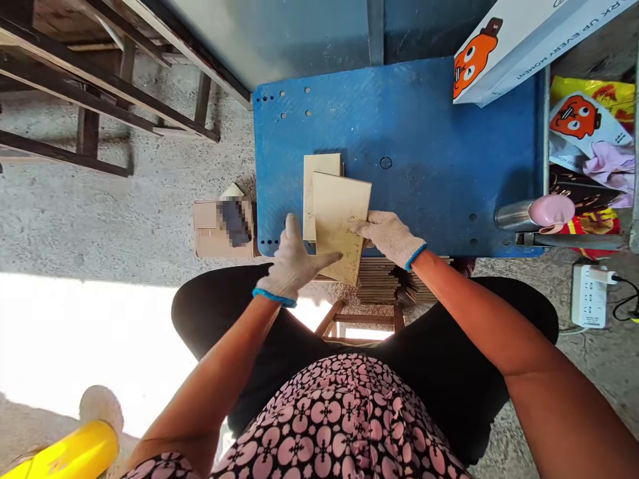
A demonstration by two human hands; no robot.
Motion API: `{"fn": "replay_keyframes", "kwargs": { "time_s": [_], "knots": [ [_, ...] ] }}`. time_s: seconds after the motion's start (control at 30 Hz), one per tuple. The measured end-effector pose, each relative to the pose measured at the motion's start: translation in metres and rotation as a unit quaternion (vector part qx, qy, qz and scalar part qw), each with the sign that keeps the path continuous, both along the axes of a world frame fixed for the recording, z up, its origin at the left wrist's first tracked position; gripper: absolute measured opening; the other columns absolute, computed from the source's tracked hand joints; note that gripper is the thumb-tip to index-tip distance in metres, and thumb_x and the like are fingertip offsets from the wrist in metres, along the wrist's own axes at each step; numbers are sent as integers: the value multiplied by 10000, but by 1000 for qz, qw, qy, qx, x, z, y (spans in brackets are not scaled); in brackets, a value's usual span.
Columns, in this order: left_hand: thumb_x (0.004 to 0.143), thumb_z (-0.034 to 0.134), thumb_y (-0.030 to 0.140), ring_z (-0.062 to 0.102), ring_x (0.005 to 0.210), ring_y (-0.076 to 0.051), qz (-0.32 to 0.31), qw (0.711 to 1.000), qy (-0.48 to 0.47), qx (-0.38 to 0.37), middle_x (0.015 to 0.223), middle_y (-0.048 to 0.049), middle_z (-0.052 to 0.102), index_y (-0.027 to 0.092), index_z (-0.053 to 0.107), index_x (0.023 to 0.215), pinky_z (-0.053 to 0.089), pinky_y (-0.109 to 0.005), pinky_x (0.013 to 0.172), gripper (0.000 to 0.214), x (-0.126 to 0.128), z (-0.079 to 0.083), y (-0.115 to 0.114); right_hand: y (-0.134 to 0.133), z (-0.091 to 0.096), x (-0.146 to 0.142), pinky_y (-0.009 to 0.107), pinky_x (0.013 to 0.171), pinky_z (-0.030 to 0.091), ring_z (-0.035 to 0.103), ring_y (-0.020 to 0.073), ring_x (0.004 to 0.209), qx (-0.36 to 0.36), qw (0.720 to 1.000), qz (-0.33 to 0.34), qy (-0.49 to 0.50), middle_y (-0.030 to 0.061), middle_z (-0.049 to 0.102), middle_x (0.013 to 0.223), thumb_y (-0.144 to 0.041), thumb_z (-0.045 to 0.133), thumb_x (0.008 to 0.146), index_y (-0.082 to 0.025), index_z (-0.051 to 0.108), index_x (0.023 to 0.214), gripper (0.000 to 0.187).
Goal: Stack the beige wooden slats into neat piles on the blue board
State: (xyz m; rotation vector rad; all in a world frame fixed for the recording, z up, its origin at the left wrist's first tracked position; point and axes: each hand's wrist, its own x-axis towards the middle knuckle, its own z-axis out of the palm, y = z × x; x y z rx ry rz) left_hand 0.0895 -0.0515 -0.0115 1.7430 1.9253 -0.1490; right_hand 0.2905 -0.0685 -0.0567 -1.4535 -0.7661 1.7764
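Note:
My right hand [392, 236], in a white knit glove with a blue cuff, grips the right edge of a thin cream rectangular board [341, 209]. Its fingers lie on the board's face and the rest curls behind the edge. The board is slightly turned and overlaps another cream board [322, 163] on the blue tabletop [424, 146]. My left hand [289, 266], gloved the same way, is at the lower left of the held board with fingers spread. Its thumb stretches over the board's lower part; whether it presses on it I cannot tell.
Stacked thin boards [378, 283] are below the table's near edge, above a wooden stool [367, 319]. A cardboard box [207, 229] stands left. On the right are a white printed box [519, 50], a metal flask [514, 214] with a pink top, and a power strip [589, 299].

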Motion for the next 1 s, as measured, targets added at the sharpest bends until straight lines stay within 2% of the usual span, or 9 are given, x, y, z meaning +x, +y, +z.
{"fn": "replay_keyframes", "kwargs": {
  "time_s": [0.1, 0.2, 0.33, 0.47, 0.53, 0.63, 0.73, 0.87, 1.0],
  "knots": [
    [527, 908, 521, 336, 1442, -415, -5, 999, -23, -30, 1547, -277, 318, 84, 41, 1574, 390, -477, 1139, 1428, 27, -19, -25, 4, 6, 0, 291, 652, 555, 652, 160, 684, -29, 998, -48, 38, 16, 727, 764, -402, 800, 746, -191, 735, 845, 241],
    [509, 908, 513, 266, 1475, -420, -9, 999, -35, -18, 1571, -306, 237, 45, -39, 1565, 340, -459, 1174, 1494, 49, -34, -28, 6, 13, 2, 289, 650, 564, 668, 173, 701, -43, 996, -63, 35, 14, 725, 745, -408, 808, 725, -198, 718, 814, 245],
    [544, 879, 516, 345, 1436, -408, 2, 999, -34, -31, 1552, -302, 273, 39, -48, 1570, 357, -439, 1159, 1463, 65, -43, -19, 5, 4, 8, 285, 659, 562, 669, 168, 691, -37, 997, -65, 15, 6, 729, 758, -423, 794, 711, -201, 717, 806, 254],
    [554, 863, 538, 447, 1364, -397, 11, 997, -37, -70, 1509, -286, 341, 56, -20, 1578, 430, -419, 1090, 1435, 72, -44, -9, 6, -7, 11, 262, 629, 537, 650, 157, 667, -36, 993, -86, -66, -7, 699, 703, -430, 757, 733, -193, 701, 756, 245],
    [564, 865, 523, 452, 1363, -380, 13, 995, -47, -85, 1486, -270, 382, 59, 8, 1573, 438, -400, 1081, 1403, 71, -45, -1, 9, -3, 10, 249, 613, 532, 635, 145, 640, -45, 990, -114, -72, -9, 673, 666, -387, 726, 773, -190, 687, 745, 203],
    [579, 868, 507, 491, 1327, -358, 14, 996, -43, -81, 1438, -235, 452, 87, 127, 1544, 462, -396, 1053, 1288, 64, -46, 17, 15, 10, 11, 243, 603, 545, 606, 118, 586, -76, 982, -171, -22, -12, 643, 646, -307, 665, 842, -188, 674, 799, 127],
    [553, 877, 528, 553, 1254, -371, 30, 997, 18, -70, 1371, -219, 502, 113, 258, 1483, 494, -421, 1009, 1192, 51, -47, 40, 22, 20, 14, 241, 590, 553, 565, 97, 533, -98, 971, -217, -4, -17, 616, 630, -251, 624, 883, -184, 642, 798, 110],
    [555, 865, 560, 608, 1181, -380, 64, 991, 93, -75, 1294, -219, 555, 122, 356, 1391, 520, -447, 967, 1072, 35, -53, 74, 26, 22, 17, 233, 572, 549, 547, 87, 515, -104, 970, -220, 6, -24, 601, 630, -239, 636, 886, -188, 611, 771, 129],
    [564, 857, 570, 605, 1191, -375, 79, 990, 102, -62, 1294, -239, 563, 107, 383, 1349, 522, -449, 972, 1028, 30, -66, 96, 27, 20, 16, 222, 571, 539, 536, 82, 513, -112, 973, -200, 11, -31, 580, 619, -241, 636, 891, -186, 606, 762, 143]
  ]
}}
